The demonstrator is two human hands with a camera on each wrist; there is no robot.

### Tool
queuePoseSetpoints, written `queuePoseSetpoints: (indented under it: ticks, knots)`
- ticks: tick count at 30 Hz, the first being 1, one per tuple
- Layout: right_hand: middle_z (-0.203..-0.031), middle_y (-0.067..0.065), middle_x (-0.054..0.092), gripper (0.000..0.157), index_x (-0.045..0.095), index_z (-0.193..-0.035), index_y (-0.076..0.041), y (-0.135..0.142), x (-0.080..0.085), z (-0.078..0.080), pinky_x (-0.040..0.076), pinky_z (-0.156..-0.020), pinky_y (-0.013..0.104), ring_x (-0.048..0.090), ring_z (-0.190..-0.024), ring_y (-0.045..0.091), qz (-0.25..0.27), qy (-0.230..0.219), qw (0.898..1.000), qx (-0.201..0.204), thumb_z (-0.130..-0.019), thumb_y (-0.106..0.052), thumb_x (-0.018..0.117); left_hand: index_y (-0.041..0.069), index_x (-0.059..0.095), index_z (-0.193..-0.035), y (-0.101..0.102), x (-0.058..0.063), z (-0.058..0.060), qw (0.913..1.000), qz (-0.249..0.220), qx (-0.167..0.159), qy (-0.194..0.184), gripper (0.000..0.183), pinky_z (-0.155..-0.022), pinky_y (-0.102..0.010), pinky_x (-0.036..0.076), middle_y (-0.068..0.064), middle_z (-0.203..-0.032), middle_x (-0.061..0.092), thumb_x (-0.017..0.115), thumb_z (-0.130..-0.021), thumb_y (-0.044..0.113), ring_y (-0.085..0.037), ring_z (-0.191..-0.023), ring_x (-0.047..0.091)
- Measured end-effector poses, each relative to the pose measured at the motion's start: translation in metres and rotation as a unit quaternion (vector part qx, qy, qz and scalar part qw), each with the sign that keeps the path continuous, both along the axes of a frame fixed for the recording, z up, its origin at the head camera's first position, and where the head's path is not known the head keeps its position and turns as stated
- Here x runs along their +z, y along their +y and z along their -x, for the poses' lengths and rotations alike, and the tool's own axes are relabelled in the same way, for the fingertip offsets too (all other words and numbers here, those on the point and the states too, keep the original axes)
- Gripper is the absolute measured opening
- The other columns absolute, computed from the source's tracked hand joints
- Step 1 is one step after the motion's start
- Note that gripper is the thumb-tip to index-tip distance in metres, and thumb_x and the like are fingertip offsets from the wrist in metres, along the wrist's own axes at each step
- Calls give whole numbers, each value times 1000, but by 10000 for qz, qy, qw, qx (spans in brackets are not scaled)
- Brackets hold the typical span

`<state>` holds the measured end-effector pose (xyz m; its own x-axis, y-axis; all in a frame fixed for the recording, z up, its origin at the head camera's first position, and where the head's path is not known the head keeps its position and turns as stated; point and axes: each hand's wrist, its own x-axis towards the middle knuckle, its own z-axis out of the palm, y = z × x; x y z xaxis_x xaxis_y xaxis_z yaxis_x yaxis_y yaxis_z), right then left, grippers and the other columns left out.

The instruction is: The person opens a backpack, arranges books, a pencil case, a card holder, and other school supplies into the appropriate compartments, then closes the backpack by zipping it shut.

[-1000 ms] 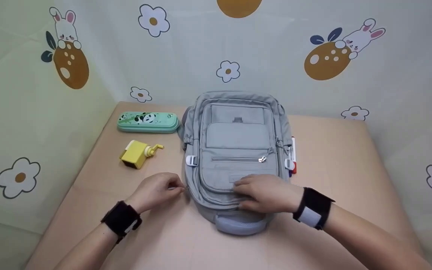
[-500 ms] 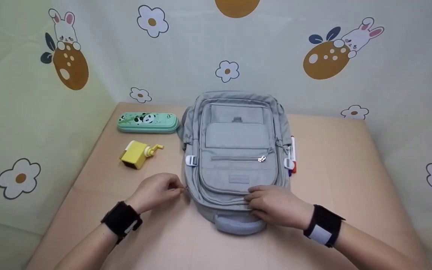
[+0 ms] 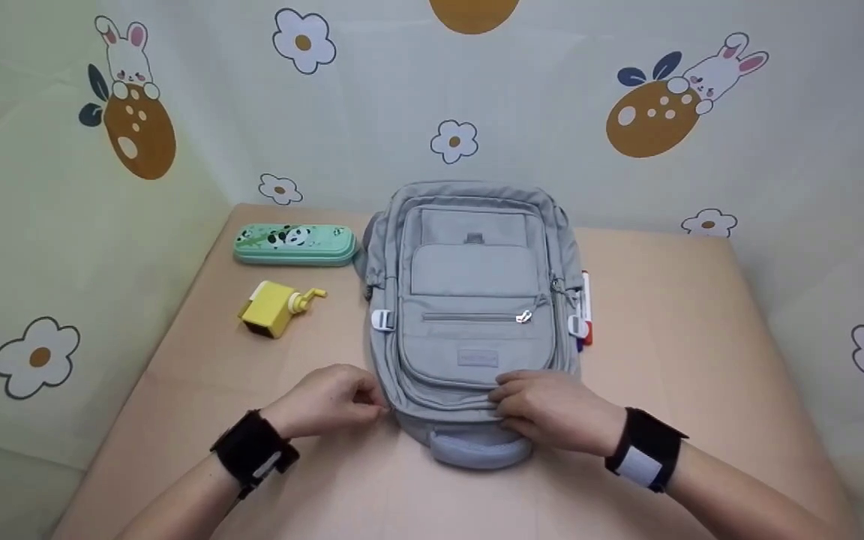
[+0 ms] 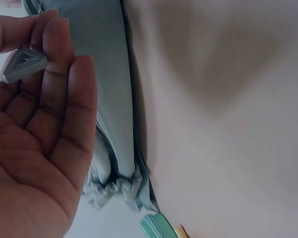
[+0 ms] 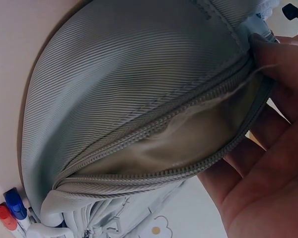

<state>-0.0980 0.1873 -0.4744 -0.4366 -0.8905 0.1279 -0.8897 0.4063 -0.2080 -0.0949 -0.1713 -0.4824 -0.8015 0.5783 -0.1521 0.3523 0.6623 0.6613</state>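
A grey backpack [image 3: 477,270] lies front up on the table, its carry handle [image 3: 481,451] toward me. At its lower left edge my left hand [image 3: 325,401] pinches a zipper pull; the pull's grey triangular end [image 4: 25,65] shows against the fingers in the left wrist view. My right hand [image 3: 558,411] holds the bag's edge near the handle, thumb and fingers on the fabric. In the right wrist view the zip's toothed edges [image 5: 198,168] gape apart beside that hand, with pale lining [image 5: 188,136] between them.
Left of the bag lie a green panda pencil case [image 3: 295,246] and a yellow crank pencil sharpener [image 3: 273,309]. Markers with a red cap [image 5: 6,217] and a blue cap [image 5: 16,203] sit at the bag's right side. Patterned cloth walls [image 3: 372,97] surround the table [image 3: 657,300].
My left hand has moved toward me along the bag's left edge with the zipper pull. My right hand shifted down and right off the front panel to the edge near the handle.
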Motion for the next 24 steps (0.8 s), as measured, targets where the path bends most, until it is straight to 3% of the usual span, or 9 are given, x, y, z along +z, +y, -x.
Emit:
queuePoseSetpoints:
  ticks: [12, 19, 24]
  knots:
    - [-114, 3, 74, 19, 78, -105, -11, 10, 0, -2, 50, -102, 41, 65, -117, 26, 276, 32, 9996, 61, -87, -15, 78, 17, 81, -87, 6, 0, -3, 9997, 43, -29, -219, 7, -59, -25, 44, 18, -68, 62, 77, -90, 22, -2, -62, 52]
    - [-120, 3, 72, 37, 74, -118, -10, 43, 6, -1, 51, -98, 44, 64, -116, 24, 495, 79, 9984, -276, -83, -19, 83, 16, 81, -87, 7, 0, -7, 9999, -21, 60, -86, 8, -55, -25, 43, 18, -67, 61, 77, -91, 22, -2, -59, 50]
    - [-125, 6, 70, 43, 73, -120, -8, 67, -2, 1, 52, -96, 46, 64, -117, 25, 736, 314, 9956, -478, -79, -14, 85, 20, 79, -85, 7, 0, -9, 9999, 10, 141, 91, 7, -59, -26, 44, 19, -69, 61, 77, -91, 23, -2, -62, 52]
